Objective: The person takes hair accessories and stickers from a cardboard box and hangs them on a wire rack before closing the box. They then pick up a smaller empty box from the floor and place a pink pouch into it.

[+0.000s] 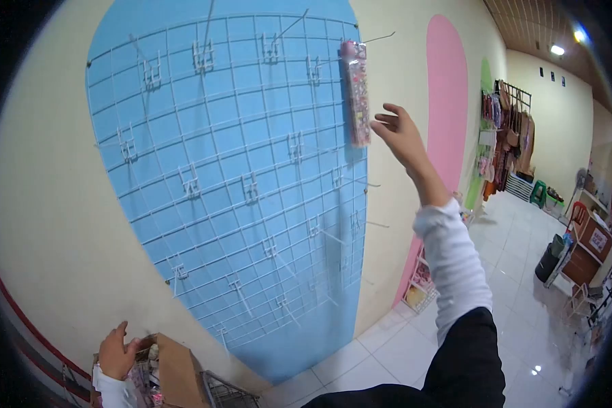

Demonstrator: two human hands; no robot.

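Note:
A long, narrow clear packet (357, 95) with pink, patterned contents hangs on a hook at the upper right of the white wire grid (234, 109). Just to its right is my right hand (402, 136), raised, with the fingers apart and slightly bent and nothing in them. A small gap shows between my fingertips and the packet. Low at the left, my left hand (117, 353) is over the edge of an open cardboard box (180, 374), its fingers stretched out. Small wrapped goods (149, 381) lie inside the box, partly hidden by that hand.
Several bare metal hooks (272, 47) stick out of the grid on the blue wall panel. A dark wire rack (228, 393) stands beside the box. Hanging bags and clothes (513, 136) are at the far right, with a brown desk (585, 251) nearer on the tiled floor.

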